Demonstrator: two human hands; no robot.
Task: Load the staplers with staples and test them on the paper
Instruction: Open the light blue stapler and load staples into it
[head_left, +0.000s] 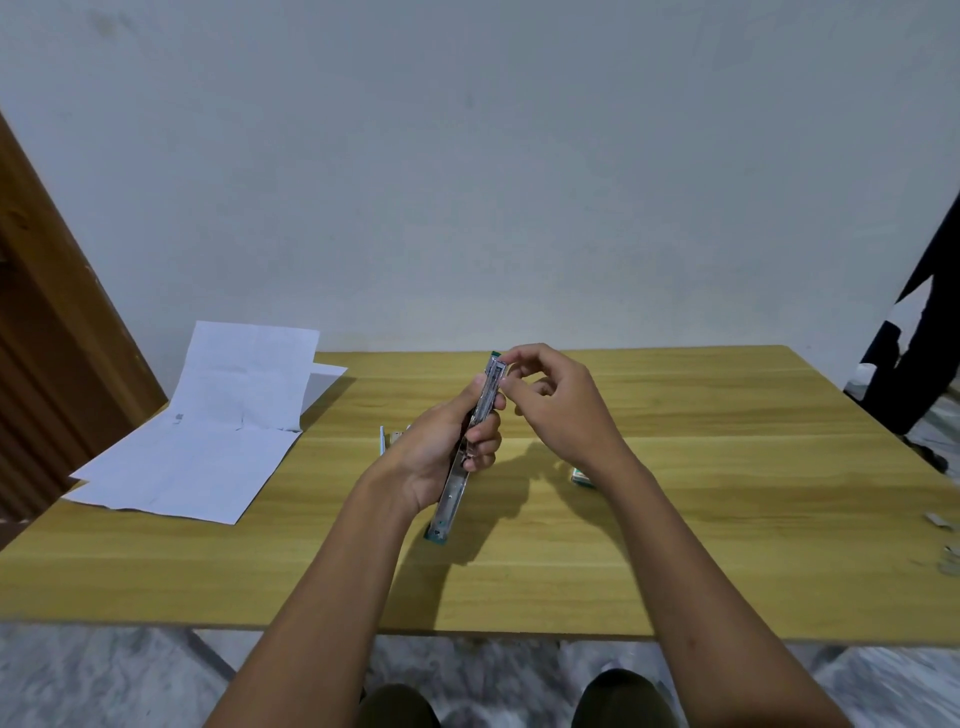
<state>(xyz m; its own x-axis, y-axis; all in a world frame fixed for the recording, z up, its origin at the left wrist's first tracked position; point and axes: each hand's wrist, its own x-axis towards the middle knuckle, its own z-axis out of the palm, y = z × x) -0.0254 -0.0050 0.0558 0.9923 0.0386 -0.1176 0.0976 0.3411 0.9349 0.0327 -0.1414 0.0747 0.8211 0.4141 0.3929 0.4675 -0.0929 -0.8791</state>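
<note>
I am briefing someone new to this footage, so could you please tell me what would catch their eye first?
An opened silver metal stapler with green ends stands out, gripped by the left hand above the middle of the light wooden table while the right hand pinches its top end. White paper sheets lie at the table's left edge, partly propped against the wall.

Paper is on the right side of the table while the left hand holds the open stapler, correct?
No. In the head view the paper is on the left side of the table; the left hand does hold the open stapler.
</note>
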